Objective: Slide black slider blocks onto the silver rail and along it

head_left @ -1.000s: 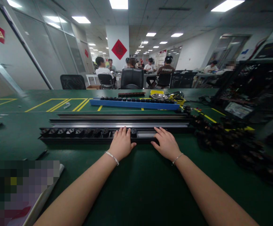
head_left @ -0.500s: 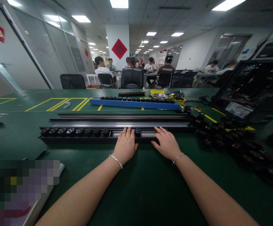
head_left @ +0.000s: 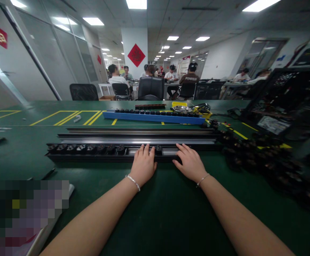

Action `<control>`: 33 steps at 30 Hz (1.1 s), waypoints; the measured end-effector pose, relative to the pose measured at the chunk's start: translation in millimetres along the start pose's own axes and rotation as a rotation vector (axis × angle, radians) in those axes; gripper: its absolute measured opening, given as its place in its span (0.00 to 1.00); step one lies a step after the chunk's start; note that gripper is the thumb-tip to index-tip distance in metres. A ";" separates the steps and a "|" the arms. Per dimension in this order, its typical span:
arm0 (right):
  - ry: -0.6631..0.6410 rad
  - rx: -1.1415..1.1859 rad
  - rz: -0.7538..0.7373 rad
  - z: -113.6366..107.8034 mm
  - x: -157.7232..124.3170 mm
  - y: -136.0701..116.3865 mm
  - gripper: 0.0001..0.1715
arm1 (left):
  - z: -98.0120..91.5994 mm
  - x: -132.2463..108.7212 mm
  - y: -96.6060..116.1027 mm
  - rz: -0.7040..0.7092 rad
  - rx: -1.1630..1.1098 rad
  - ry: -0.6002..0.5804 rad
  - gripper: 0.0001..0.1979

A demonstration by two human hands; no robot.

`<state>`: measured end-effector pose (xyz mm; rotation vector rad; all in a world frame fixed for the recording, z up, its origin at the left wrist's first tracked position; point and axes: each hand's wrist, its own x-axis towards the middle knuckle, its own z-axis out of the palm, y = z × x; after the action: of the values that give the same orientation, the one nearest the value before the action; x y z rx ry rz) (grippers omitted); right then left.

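A long black channel (head_left: 74, 157) lies across the table in front of me. Several round black parts (head_left: 90, 149) sit in a row in its left portion. My left hand (head_left: 144, 163) rests over the channel's middle, fingers stretched across it and thumb along the near wall. Just right of those fingers, a single black part (head_left: 158, 149) stands in the channel. My right hand (head_left: 190, 161) lies over the channel farther right, its fingers spread and touching the edge. A bare silvery stretch (head_left: 168, 152) of the channel shows between the hands.
More long rails (head_left: 136, 141) lie behind the channel. Beyond them is a blue rail (head_left: 152, 117) filled with black parts. A heap of black parts (head_left: 267, 160) spreads on the right, near an open black case (head_left: 274, 103). A blurred-out item (head_left: 24, 217) lies at lower left.
The view has shifted very slightly. Both hands stay in the same places on the channel, and the parts have not visibly moved.
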<state>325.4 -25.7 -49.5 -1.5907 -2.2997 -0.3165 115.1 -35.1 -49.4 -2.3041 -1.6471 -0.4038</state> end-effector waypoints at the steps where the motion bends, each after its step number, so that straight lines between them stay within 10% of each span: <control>1: 0.001 -0.004 0.000 -0.2 0.0 -0.2 0.16 | 0.6 -0.1 -0.2 0.000 0.000 0.006 0.28; 33: 0.127 0.179 0.264 3.6 13.4 -33.4 0.25 | -5.4 5.0 0.1 -0.047 -0.055 -0.033 0.31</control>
<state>289.4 -24.6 -47.6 -1.7033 -1.9365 -0.1388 116.4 -32.9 -42.5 -2.3277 -1.7296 -0.4285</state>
